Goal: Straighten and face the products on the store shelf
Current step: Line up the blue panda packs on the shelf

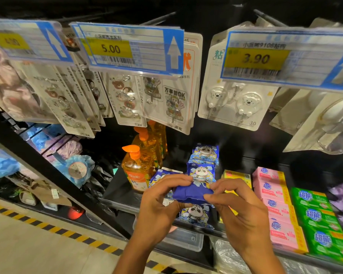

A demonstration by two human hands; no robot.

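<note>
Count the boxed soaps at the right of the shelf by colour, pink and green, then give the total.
Pink boxes: 4
Green boxes: 3
Total: 7

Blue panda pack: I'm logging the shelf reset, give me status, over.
Left hand and right hand both pinch the blue pack, held over the panda row. Plain blue side showing, not yet placed. Nothing blocking; orange bottle stands beside the row.
</note>
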